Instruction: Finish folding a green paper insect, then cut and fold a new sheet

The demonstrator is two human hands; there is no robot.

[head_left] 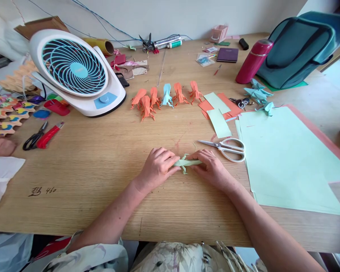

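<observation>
A pale green origami figure [184, 163] with thin folded legs lies between my hands, just above the wooden table [102, 181]. My left hand [160, 166] pinches its left end between thumb and fingers. At the other end, my right hand [211, 166] has its fingers closed on the long narrow part. White-handled scissors [229, 148] lie right beside my right hand, blades pointing left. Beyond the hands stand several orange origami figures [180, 93] and one light blue origami figure [167, 95].
Large green paper sheets [286, 162] lie at right, with small green and orange slips [219, 122] behind the scissors. A white fan [79, 75] stands back left, near a red cutter [49, 135] and black scissors [35, 138]. A red bottle [254, 61] and teal bag [297, 53] stand back right.
</observation>
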